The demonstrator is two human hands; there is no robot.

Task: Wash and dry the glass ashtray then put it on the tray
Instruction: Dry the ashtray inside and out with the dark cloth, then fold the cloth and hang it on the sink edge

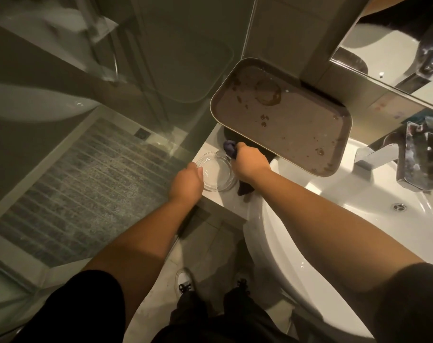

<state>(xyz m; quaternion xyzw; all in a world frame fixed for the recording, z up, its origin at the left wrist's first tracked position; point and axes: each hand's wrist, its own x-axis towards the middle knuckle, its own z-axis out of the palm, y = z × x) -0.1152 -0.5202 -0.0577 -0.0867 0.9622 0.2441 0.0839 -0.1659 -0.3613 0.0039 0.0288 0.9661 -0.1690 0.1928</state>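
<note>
The round clear glass ashtray [216, 172] sits on the white counter ledge left of the basin. My left hand [187, 183] holds its left rim, thumb over the edge. My right hand [250, 163] grips a dark cloth [230, 146] just right of the ashtray; the cloth bunches above my fingers and a corner hangs below my wrist. The brown tray [297, 125], spotted with wet stains, lies tilted across the counter and basin edge behind my right hand.
A white washbasin [346, 219] with a drain fills the right side, and a chrome tap [373, 155] stands behind it. A mirror hangs above. A glass shower screen [161, 82] and a ribbed shower floor lie to the left. My shoes stand on the tiled floor below.
</note>
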